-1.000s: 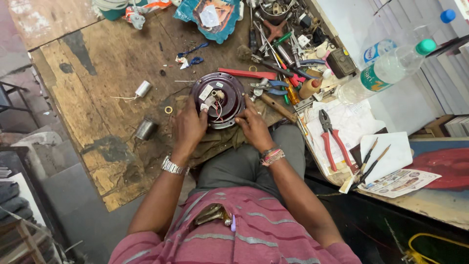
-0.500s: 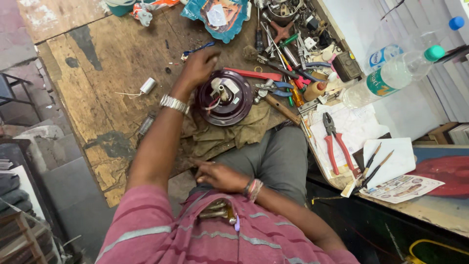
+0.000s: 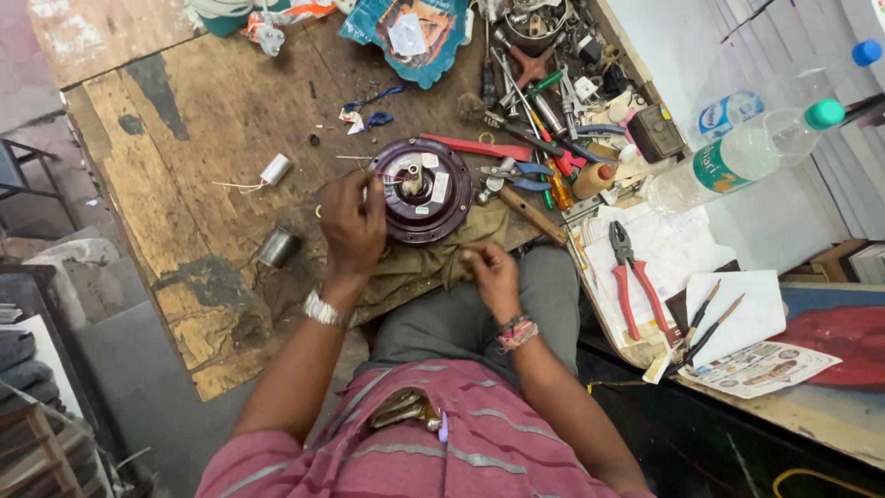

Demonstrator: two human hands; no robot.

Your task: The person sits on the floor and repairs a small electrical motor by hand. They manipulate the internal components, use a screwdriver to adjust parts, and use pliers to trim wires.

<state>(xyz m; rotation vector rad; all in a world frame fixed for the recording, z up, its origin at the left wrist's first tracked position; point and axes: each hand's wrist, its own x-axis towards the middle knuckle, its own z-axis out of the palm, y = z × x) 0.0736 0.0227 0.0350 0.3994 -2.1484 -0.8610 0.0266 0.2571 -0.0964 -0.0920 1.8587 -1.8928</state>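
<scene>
Fingers of the left hand (image 3: pixel 353 224) were bent and rested on the left rim of the round dark maroon motor housing (image 3: pixel 422 190), touching it; whether they truly gripped the rim I cannot tell, because the back of the hand hid the fingertips. The housing lay flat on the worn wooden workbench (image 3: pixel 194 129), partly on an olive cloth (image 3: pixel 433 258), with its shaft and some wires pointing up in the middle. The right hand (image 3: pixel 487 269) was lower, near the front edge of the bench and over the cloth, apart from the housing; its fingers were curled loosely toward the palm, and if something small was between them, it could not be seen. A metal watch sat on the left wrist and colourful bands on the right wrist. Left of the housing lay a small white capacitor with wires (image 3: pixel 274 170) and, nearer to the person, a grey metal cylinder (image 3: pixel 277 247). Just right of the housing were blue-handled pliers (image 3: pixel 513 172) and a red flat tool (image 3: pixel 477 147). Farther right, red-handled pliers (image 3: pixel 632 277) lay on white paper, and a plastic bottle with green cap (image 3: pixel 737 159) lay on its side.
</scene>
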